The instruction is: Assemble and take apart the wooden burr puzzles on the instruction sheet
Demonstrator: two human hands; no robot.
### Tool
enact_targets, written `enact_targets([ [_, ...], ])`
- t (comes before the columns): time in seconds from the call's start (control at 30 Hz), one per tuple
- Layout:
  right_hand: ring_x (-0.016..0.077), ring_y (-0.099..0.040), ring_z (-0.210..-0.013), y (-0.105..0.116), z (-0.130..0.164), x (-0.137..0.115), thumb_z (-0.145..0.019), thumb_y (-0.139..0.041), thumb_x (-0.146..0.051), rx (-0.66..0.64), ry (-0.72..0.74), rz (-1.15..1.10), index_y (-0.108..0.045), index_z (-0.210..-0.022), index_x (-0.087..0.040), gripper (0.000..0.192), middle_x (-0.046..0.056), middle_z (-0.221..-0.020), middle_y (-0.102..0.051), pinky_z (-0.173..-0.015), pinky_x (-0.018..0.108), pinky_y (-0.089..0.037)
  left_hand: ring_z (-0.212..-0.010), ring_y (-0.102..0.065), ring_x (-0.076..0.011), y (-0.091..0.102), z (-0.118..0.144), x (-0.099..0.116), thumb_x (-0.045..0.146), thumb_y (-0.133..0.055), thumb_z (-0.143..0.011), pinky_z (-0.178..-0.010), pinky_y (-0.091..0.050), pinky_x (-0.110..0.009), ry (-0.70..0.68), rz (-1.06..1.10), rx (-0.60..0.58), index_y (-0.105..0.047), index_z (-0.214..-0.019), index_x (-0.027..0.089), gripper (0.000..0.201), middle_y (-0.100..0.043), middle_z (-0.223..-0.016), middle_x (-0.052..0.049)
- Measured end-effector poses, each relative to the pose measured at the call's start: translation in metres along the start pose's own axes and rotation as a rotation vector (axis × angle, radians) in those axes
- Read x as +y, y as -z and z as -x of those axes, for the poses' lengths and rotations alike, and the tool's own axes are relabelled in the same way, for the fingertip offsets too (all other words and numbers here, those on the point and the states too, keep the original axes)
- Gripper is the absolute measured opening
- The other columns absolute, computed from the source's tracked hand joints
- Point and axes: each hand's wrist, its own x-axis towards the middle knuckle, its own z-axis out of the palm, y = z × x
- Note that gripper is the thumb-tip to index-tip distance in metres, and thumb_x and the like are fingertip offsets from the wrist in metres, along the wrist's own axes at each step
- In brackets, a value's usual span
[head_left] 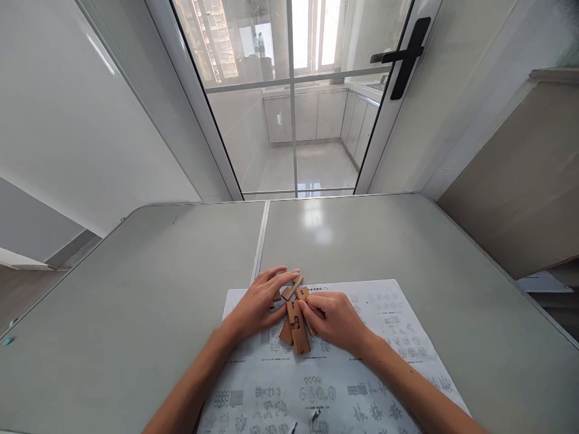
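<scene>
Glazed door (292,79) with a black handle (409,60) stands at twelve o'clock beyond the grey table (136,289). Heaped wooden blocks (299,339) lie on a printed sheet (325,375). At ten o'clock to them, the left hand (260,301) arches over several, fingers loosely spread; at three, the right hand (337,318) curls, thumb and forefinger close together against numbered pieces. Whether either grips, I cannot tell.

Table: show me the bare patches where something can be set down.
Open table lies left and right of the paper, outside both forearms, and between paper and glass door. Crowded: the paper's upper middle, where the left hand and right hand flank wooden blocks.
</scene>
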Motion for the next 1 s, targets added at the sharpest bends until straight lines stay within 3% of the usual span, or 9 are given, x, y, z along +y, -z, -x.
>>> enact_targets([
  [0.2, 0.0126, -0.031, -0.052, 0.002, -0.001, -0.002, -0.105, -0.047, -0.026, -0.018, -0.011, 0.023, -0.025, -0.065, -0.024, 0.046, -0.005, -0.057, -0.037, -0.054, 0.029, -0.026, -0.141, -0.055, -0.0297, 0.0, 0.0, 0.002, 0.028, -0.062, -0.104, -0.117, -0.051, -0.05, -0.01, 0.009, 0.037, -0.046, -0.157, 0.033, 0.056, -0.066, -0.145, -0.009],
  [0.4, 0.0124, -0.029, -0.051, 0.003, 0.0, -0.003, -0.106, -0.047, -0.028, 0.003, -0.01, 0.017, -0.023, -0.066, -0.024, 0.047, -0.005, -0.057, -0.035, -0.053, 0.029, -0.025, -0.138, -0.056, -0.0308, -0.002, 0.001, -0.002, 0.034, -0.067, -0.102, -0.116, -0.05, -0.05, 0.034, -0.043, 0.125, -0.045, -0.155, 0.03, 0.057, -0.058, -0.15, -0.012],
  [0.57, 0.0124, -0.028, -0.052, 0.001, 0.001, -0.002, -0.107, -0.046, -0.029, -0.002, -0.01, 0.019, -0.022, -0.068, -0.024, 0.047, -0.006, -0.057, -0.032, -0.053, 0.029, -0.025, -0.132, -0.056, -0.0345, 0.004, 0.006, -0.009, 0.043, -0.08, -0.091, -0.112, -0.048, -0.053, 0.106, -0.156, 0.189, -0.051, -0.143, 0.025, 0.062, -0.057, -0.145, -0.014],
  [0.73, 0.0129, -0.037, -0.053, 0.005, 0.0, -0.005, -0.107, -0.051, -0.031, 0.082, -0.075, 0.044, -0.035, -0.07, -0.024, 0.04, -0.005, -0.062, -0.044, -0.054, 0.028, -0.032, -0.124, -0.055, -0.0347, 0.012, 0.008, -0.016, 0.057, -0.086, -0.081, -0.106, -0.049, -0.053, 0.137, -0.199, 0.206, -0.059, -0.126, 0.022, 0.063, -0.059, -0.133, -0.013],
  [0.9, 0.0172, -0.062, -0.073, 0.008, -0.001, -0.006, -0.107, -0.054, -0.031, 0.157, -0.147, -0.031, -0.066, -0.103, -0.023, 0.015, 0.005, -0.097, -0.067, -0.069, 0.031, -0.053, -0.123, -0.055, -0.0332, 0.012, 0.01, -0.019, 0.057, -0.085, -0.083, -0.105, -0.05, -0.051, 0.131, -0.184, 0.19, -0.061, -0.123, 0.024, 0.057, -0.059, -0.131, -0.012],
  [1.0, 0.0236, -0.07, -0.095, 0.007, -0.001, -0.002, -0.108, -0.052, -0.029, 0.162, -0.15, -0.066, -0.068, -0.122, -0.026, 0.021, 0.011, -0.12, -0.067, -0.084, 0.038, -0.061, -0.123, -0.056, -0.0329, 0.01, 0.01, -0.018, 0.055, -0.085, -0.084, -0.103, -0.052, -0.05, 0.141, -0.152, 0.194, -0.062, -0.126, 0.025, 0.057, -0.06, -0.131, -0.011],
])
